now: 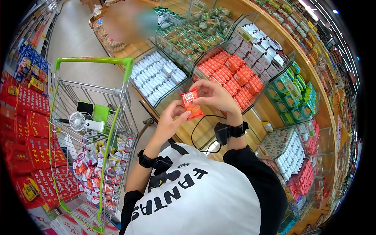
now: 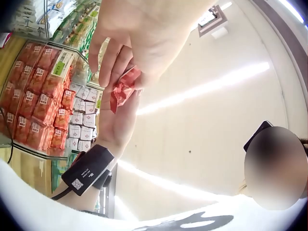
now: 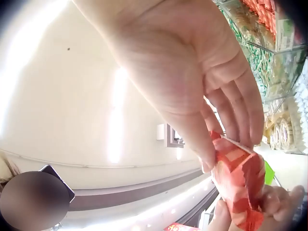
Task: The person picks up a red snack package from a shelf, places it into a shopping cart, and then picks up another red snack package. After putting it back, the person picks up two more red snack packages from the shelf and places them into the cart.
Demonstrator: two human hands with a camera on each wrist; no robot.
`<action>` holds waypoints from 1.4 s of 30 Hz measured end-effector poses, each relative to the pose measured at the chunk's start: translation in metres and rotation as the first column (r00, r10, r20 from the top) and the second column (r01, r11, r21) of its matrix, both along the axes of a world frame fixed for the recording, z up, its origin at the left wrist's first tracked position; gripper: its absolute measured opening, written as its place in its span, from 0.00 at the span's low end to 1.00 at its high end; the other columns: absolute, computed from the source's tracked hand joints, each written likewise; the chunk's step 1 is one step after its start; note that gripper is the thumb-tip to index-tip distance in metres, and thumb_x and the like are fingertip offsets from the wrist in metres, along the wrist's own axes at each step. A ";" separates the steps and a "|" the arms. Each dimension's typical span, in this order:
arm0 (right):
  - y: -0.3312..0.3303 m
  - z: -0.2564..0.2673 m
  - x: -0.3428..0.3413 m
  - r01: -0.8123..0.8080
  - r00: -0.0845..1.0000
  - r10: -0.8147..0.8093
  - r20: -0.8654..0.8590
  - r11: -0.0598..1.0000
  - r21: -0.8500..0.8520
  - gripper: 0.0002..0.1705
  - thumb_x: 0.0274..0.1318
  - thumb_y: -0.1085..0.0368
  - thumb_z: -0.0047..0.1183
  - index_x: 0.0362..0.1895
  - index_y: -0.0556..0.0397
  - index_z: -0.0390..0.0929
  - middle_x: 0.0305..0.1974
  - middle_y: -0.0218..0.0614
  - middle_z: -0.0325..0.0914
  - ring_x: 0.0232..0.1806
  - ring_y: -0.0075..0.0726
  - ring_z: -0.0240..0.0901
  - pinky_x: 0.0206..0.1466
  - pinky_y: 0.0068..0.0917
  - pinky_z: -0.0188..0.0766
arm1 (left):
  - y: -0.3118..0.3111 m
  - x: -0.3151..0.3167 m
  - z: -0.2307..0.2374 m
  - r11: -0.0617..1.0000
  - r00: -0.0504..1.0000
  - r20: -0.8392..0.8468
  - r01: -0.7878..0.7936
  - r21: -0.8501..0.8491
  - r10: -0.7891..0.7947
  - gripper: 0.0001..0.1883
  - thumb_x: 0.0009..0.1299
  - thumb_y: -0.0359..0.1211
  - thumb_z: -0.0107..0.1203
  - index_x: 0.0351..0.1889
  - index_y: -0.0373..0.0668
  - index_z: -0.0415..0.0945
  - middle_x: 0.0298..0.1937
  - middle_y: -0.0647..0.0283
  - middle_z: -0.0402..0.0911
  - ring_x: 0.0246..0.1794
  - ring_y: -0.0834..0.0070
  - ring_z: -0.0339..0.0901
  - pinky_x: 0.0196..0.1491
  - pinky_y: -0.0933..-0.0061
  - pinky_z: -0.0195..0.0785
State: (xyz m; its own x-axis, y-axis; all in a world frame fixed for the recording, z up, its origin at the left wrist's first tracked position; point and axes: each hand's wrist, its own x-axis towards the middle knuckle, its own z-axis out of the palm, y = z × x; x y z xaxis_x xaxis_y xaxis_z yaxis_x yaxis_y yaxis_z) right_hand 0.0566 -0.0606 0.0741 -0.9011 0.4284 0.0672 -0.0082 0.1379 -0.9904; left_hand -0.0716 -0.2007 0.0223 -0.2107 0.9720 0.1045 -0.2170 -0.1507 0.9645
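Note:
A small red wrapped snack packet [image 1: 190, 102] with a white label is held up in front of my chest. My left hand [image 1: 171, 119] pinches its lower end between thumb and fingers. At the top end, my right hand [image 1: 217, 97] grips the packet by its edge. The right wrist view shows the crinkled red wrapper [image 3: 238, 180] between both hands. Much of the same packet [image 2: 126, 86] is covered by the left hand in the left wrist view. Just beyond the hands lies a clear bin of similar red packets [image 1: 235, 76].
To the left stands a shopping cart [image 1: 94, 60] with a green handle, a white handheld fan [image 1: 78, 121], a phone [image 1: 85, 107] and many packets inside. White packets [image 1: 156, 78] fill another bin ahead. Red boxes [image 1: 39, 152] are stacked beyond the cart. A person [image 1: 131, 21] is farther off.

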 end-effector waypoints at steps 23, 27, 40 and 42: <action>0.122 -0.108 0.094 0.413 0.331 -0.944 -0.005 0.141 0.900 0.23 0.37 0.65 0.53 0.45 0.50 0.72 0.46 0.39 0.69 0.50 0.44 0.62 0.52 0.44 0.54 | 0.003 -0.003 0.002 0.993 0.991 0.103 -0.093 0.073 0.085 0.14 0.64 0.29 0.47 0.45 0.34 0.61 0.36 0.61 0.72 0.30 0.80 0.70 0.36 0.78 0.64; 0.122 -0.108 0.087 0.351 0.211 -0.976 -0.045 0.033 0.936 0.23 0.35 0.62 0.55 0.43 0.45 0.73 0.44 0.35 0.70 0.50 0.46 0.62 0.49 0.52 0.52 | -0.001 -0.008 0.004 0.984 0.983 0.105 -0.161 0.083 0.152 0.12 0.65 0.28 0.46 0.44 0.34 0.60 0.37 0.59 0.72 0.30 0.78 0.70 0.36 0.78 0.64; 0.122 -0.086 0.073 0.552 0.237 -0.958 -0.161 -0.003 0.834 0.13 0.41 0.59 0.57 0.30 0.53 0.77 0.29 0.37 0.75 0.33 0.37 0.71 0.36 0.35 0.63 | -0.015 -0.018 0.016 0.959 0.957 0.136 -0.271 0.086 0.258 0.15 0.64 0.28 0.47 0.47 0.36 0.59 0.39 0.59 0.74 0.31 0.78 0.71 0.35 0.78 0.65; 0.115 -0.071 0.063 0.712 0.402 -0.905 -0.137 0.215 0.668 0.12 0.44 0.60 0.55 0.32 0.54 0.76 0.29 0.35 0.75 0.34 0.33 0.71 0.35 0.30 0.65 | -0.016 -0.019 0.016 0.952 0.951 0.152 -0.285 0.108 0.268 0.15 0.64 0.28 0.47 0.47 0.36 0.59 0.39 0.58 0.74 0.31 0.77 0.71 0.34 0.78 0.65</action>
State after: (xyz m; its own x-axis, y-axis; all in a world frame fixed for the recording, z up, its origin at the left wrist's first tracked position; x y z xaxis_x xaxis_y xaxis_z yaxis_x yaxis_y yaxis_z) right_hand 0.1196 0.0549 0.0031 -0.0954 0.8835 0.4586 0.6649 0.3995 -0.6312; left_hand -0.0904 -0.2162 0.0386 -0.4899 0.8538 0.1759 -0.2752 -0.3429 0.8981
